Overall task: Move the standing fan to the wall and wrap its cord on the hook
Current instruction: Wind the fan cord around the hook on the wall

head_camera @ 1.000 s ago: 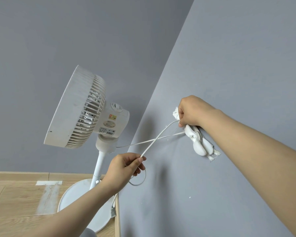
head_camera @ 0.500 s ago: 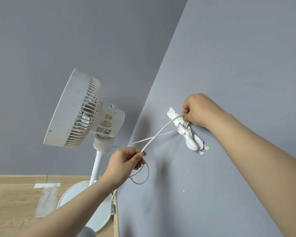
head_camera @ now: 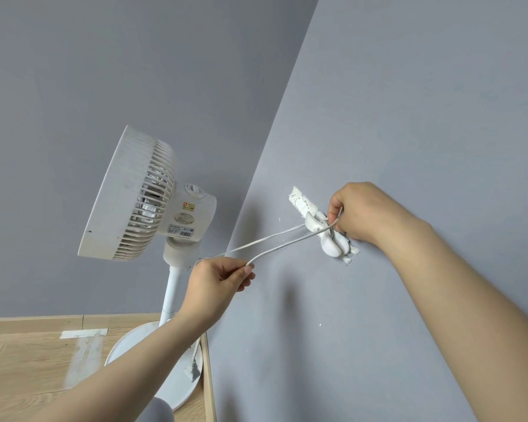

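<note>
White fan (head_camera: 128,196) upright; cord (head_camera: 275,239) around hook (head_camera: 323,236).

Both forearms are bare to the frame edge, with no sleeves, rings or watch.

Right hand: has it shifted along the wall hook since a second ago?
Yes. The right hand has slid from the upper end of the hook toward its middle, uncovering the torn tape.

Fan: white plastic standing fan (head_camera: 128,196) upright in the corner, round base on the wooden floor (head_camera: 22,360).
Hook: white plastic wall hook (head_camera: 326,239) on the grey wall (head_camera: 409,117).
Cord: thin white cord (head_camera: 275,240) runs in two strands between my hands.
Left hand: my left hand (head_camera: 217,281) pinches the cord.
Right hand: my right hand (head_camera: 360,211) grips the cord at the hook.
</note>
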